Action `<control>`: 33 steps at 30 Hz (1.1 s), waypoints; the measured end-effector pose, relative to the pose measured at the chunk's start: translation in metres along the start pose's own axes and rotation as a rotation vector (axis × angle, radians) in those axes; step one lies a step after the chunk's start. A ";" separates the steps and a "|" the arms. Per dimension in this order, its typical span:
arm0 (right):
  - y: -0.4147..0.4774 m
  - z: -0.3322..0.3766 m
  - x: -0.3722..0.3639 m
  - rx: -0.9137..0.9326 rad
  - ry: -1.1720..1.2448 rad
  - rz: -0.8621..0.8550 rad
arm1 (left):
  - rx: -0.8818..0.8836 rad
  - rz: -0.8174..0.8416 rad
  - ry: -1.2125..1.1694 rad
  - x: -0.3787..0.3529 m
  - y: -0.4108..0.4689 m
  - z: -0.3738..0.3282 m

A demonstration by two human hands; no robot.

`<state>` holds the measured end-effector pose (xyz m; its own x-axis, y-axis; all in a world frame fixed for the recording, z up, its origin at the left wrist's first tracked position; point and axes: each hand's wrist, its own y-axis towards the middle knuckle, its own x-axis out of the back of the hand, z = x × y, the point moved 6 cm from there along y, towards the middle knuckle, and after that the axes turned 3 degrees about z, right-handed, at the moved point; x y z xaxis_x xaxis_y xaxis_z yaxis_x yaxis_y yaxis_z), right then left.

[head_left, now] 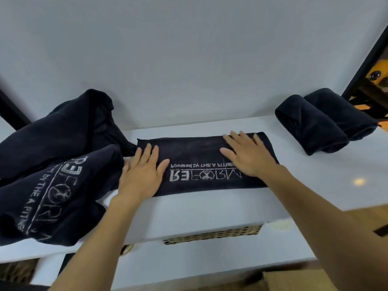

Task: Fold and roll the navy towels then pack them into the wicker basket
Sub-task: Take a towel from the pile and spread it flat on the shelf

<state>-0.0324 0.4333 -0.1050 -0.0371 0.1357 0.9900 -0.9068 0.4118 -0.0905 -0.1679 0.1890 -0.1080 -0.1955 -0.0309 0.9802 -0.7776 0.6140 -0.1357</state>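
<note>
A navy towel (197,152) folded into a long strip lies flat across the middle of the white shelf top, its white logo upside down to me. My left hand (141,175) rests flat, fingers spread, on the strip's left end. My right hand (249,154) lies flat on its right end. A heap of unfolded navy towels (56,156) with the same logo sits at the left. Two rolled navy towels (321,122) lie side by side at the back right. The wicker basket (212,235) shows only as a rim under the shelf's front edge.
The white shelf top (315,185) meets a white wall behind. A dark frame (365,57) runs up the right edge, with orange objects beyond it. Another woven basket (16,271) shows at the lower left, and a cardboard box (298,280) at the bottom right.
</note>
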 end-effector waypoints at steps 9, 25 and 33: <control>0.006 0.021 0.010 0.081 0.070 0.007 | -0.405 -0.293 0.001 -0.006 -0.062 -0.046; -0.033 0.003 0.043 -0.161 0.274 0.211 | 0.474 -0.564 -1.063 0.042 0.019 0.025; -0.059 -0.002 0.028 -0.202 0.507 0.461 | 0.329 -0.619 -1.051 0.050 0.052 0.025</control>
<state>0.0211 0.4141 -0.0725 -0.1533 0.7186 0.6784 -0.7485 0.3638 -0.5545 -0.2326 0.1998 -0.0698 -0.0083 -0.9456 0.3253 -0.9907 0.0521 0.1261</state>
